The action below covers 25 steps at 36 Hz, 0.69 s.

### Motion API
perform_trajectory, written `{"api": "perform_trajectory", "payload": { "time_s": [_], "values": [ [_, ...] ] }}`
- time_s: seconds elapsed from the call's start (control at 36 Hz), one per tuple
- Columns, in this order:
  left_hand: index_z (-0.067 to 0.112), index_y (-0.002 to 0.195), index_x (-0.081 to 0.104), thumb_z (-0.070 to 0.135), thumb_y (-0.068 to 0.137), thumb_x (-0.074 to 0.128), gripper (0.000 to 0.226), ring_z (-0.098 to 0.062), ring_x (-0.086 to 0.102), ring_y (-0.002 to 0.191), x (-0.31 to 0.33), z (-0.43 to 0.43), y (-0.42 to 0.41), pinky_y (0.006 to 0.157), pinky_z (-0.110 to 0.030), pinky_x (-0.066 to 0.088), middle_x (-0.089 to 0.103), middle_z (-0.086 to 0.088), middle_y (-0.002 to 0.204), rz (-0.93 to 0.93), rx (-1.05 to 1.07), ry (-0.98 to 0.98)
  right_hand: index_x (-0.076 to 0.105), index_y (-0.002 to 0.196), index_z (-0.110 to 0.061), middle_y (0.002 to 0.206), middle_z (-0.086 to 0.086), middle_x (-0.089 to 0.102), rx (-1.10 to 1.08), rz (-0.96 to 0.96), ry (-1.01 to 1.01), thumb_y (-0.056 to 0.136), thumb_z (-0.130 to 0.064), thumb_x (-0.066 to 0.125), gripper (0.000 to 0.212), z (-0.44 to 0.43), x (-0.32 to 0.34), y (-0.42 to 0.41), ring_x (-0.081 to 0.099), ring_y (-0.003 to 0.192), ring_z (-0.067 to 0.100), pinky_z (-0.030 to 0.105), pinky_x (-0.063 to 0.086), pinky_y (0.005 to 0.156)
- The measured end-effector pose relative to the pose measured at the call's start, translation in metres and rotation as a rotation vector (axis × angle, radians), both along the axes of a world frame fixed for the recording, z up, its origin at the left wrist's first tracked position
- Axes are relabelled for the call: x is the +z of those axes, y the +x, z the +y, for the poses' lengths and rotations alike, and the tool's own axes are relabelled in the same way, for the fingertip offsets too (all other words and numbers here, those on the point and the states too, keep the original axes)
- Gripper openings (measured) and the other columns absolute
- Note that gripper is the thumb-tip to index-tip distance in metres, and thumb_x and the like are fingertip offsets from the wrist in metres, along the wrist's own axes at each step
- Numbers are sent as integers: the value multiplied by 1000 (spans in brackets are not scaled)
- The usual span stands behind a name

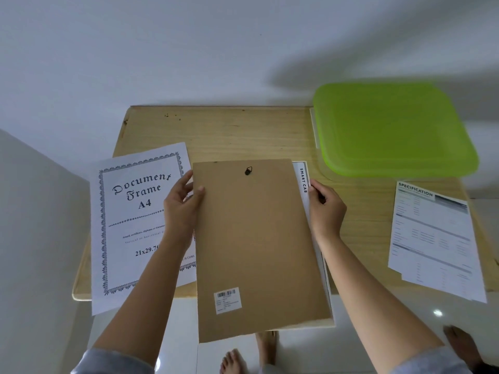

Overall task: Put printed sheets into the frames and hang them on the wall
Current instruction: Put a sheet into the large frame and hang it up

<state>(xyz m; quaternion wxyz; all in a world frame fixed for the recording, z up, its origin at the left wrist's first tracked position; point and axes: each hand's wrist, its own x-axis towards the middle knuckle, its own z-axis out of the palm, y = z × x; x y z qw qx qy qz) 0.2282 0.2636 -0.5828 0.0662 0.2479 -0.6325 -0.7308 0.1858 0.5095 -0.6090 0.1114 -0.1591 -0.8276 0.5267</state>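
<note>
A brown backing board with a black hanging hook near its top and a barcode sticker low down lies over a frame in the middle of the table. A printed sheet reading "SMART CAB" peeks out along the board's right side. My left hand grips the board's upper left edge, thumb on top. My right hand pinches the right edge, at the printed sheet; which of the two it holds I cannot tell. The frame's insert sheet "Document Frame A4" lies to the left.
The wooden table stands against a white wall. A box with a green lid sits at the back right. A stack of "SPECIFICATION" sheets lies at the right edge. My bare feet show on the tiled floor below.
</note>
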Motion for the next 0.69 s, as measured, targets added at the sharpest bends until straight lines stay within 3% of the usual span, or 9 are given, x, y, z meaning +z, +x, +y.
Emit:
{"api": "perform_trajectory", "payload": {
  "time_s": [0.14,0.22,0.31,0.39,0.44,0.5,0.61,0.69],
  "values": [
    [18,126,54,9,88,59,39,-22,62,100,2,-8,-9,95,-45,48,66,-6,110,-51,157,169,62,117,-6,113,2,65,80,-22,15,92,-8,51,28,2,10,10,57,100,4,7,41,86],
    [19,126,53,8,89,56,38,-24,62,102,2,-17,-12,95,-46,48,65,-8,111,-66,202,251,62,114,0,114,11,64,160,106,172,90,-5,56,26,-3,13,25,59,107,18,20,42,95],
    [24,116,58,7,90,55,31,-19,63,98,6,-24,-13,92,-42,50,66,-2,103,-65,210,309,62,115,0,117,11,63,224,133,205,90,-9,57,27,-11,15,39,57,112,21,28,41,100],
    [28,107,60,7,91,53,27,-15,64,95,12,-31,-13,86,-37,53,66,2,104,-60,216,352,57,122,-3,123,6,60,283,69,140,91,-14,56,33,-22,22,47,54,115,14,20,38,101],
    [30,107,60,9,91,54,27,-11,66,88,19,-36,-13,78,-33,56,69,5,100,-52,214,365,53,127,-5,123,3,59,314,8,35,92,-14,54,36,-28,30,49,54,110,7,5,38,93],
    [31,108,60,10,91,54,27,-8,68,79,29,-41,-13,70,-29,58,72,9,90,-37,208,360,50,130,-6,121,1,60,346,-58,-51,93,-14,53,38,-33,40,48,55,103,2,-1,38,84],
    [26,119,56,10,91,54,33,-8,68,77,57,-42,-14,71,-28,58,72,9,86,30,188,300,52,129,-21,96,7,67,375,-128,-59,94,-15,48,35,-34,63,42,61,80,20,13,43,60],
    [22,129,51,10,91,53,40,-12,63,82,78,-29,-17,78,-29,55,65,1,96,85,152,230,53,127,-22,72,-3,55,269,-108,-106,93,-15,48,34,-26,80,44,46,54,9,13,34,47]
  ]
}}
